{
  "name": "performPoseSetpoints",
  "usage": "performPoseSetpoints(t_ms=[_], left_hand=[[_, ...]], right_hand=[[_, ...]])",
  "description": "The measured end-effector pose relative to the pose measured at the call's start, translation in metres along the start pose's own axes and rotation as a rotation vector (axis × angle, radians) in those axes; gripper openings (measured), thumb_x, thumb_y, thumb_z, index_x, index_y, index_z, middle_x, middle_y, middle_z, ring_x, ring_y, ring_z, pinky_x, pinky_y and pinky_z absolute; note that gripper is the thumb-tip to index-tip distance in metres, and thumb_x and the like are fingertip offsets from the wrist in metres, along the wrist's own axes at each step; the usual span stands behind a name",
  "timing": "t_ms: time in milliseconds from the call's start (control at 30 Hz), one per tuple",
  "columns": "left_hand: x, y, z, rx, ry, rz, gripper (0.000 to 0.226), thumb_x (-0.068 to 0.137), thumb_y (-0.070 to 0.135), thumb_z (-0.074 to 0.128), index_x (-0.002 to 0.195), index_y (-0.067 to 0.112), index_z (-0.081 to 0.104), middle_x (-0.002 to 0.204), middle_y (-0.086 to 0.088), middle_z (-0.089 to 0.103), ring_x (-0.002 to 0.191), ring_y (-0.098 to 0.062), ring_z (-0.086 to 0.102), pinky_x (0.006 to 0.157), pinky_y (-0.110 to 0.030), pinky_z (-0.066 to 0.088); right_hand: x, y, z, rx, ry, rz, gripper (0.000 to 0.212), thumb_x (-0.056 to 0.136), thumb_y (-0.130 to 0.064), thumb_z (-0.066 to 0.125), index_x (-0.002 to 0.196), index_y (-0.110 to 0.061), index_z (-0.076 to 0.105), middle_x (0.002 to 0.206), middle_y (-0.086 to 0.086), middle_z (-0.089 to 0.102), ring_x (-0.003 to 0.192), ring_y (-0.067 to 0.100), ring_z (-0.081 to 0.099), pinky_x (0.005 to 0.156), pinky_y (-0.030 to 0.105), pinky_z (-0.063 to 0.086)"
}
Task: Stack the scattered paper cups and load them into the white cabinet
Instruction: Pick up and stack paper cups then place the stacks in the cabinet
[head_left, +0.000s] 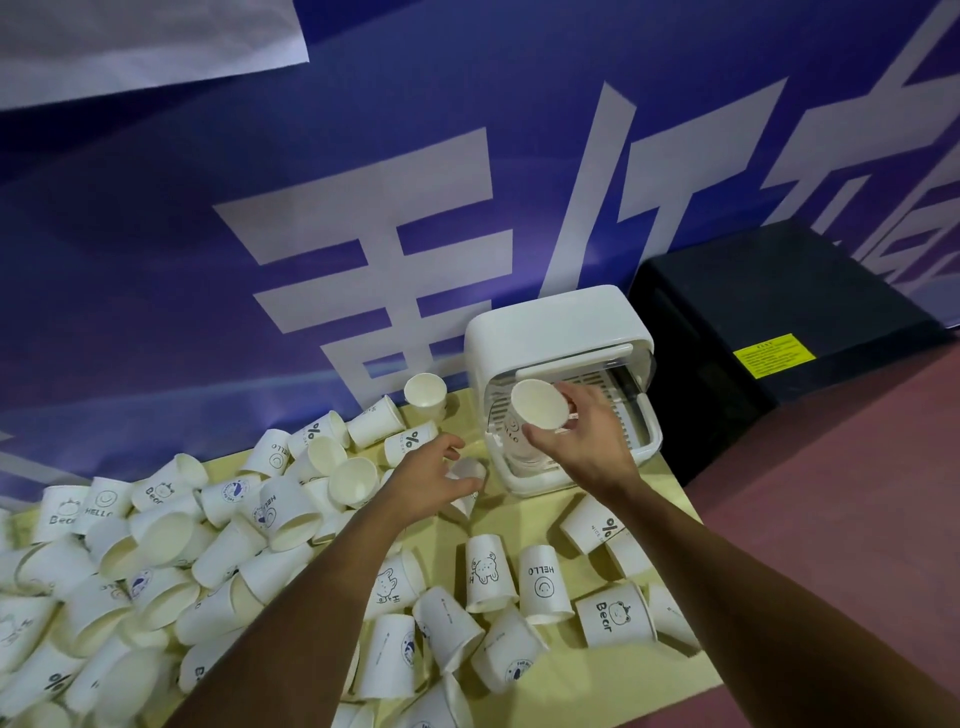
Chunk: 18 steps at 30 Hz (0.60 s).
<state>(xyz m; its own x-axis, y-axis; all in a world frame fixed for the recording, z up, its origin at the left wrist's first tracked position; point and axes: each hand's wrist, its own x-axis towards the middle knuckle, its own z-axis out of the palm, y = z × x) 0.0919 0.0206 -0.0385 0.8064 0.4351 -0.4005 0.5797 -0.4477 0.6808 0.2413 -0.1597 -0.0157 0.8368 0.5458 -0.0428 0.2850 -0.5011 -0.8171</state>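
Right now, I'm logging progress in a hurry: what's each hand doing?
Left hand: fingers curled round a single paper cup.
Right hand: holding a cup stack in front of the white cabinet.

We find the cabinet (556, 322) at the mat's (524, 519) far right corner, a box (779, 301) just right of it off the mat, and a banner (415, 156) behind both. Loose cups (208, 545) crowd the mat's left side and near edge.
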Motion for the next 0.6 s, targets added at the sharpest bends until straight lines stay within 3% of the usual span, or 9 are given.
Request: performPoseSetpoints(t_ms=[200, 600], left_hand=[[-0.002, -0.009, 0.002, 0.023, 0.014, -0.022, 0.06, 0.081, 0.041, 0.077, 0.132, 0.026, 0.05, 0.124, 0.006, 0.057, 0.107, -0.014, 0.058, 0.091, -0.031, 0.051], [-0.011, -0.025, 0.003, 0.031, 0.043, -0.072, 0.06, 0.079, 0.038, 0.08, 0.132, 0.025, 0.053, 0.121, 0.004, 0.058, 0.108, -0.017, 0.058, 0.089, -0.029, 0.049]], right_hand=[[0.004, 0.009, 0.009, -0.14, 0.028, -0.04, 0.078, 0.075, -0.043, 0.08, 0.14, -0.017, 0.046, 0.133, 0.002, 0.044, 0.113, 0.015, 0.048, 0.089, 0.027, 0.043], [-0.003, 0.024, 0.027, -0.311, -0.044, -0.045, 0.065, 0.081, -0.041, 0.075, 0.135, -0.015, 0.05, 0.134, 0.006, 0.047, 0.117, 0.023, 0.049, 0.092, 0.032, 0.046]])
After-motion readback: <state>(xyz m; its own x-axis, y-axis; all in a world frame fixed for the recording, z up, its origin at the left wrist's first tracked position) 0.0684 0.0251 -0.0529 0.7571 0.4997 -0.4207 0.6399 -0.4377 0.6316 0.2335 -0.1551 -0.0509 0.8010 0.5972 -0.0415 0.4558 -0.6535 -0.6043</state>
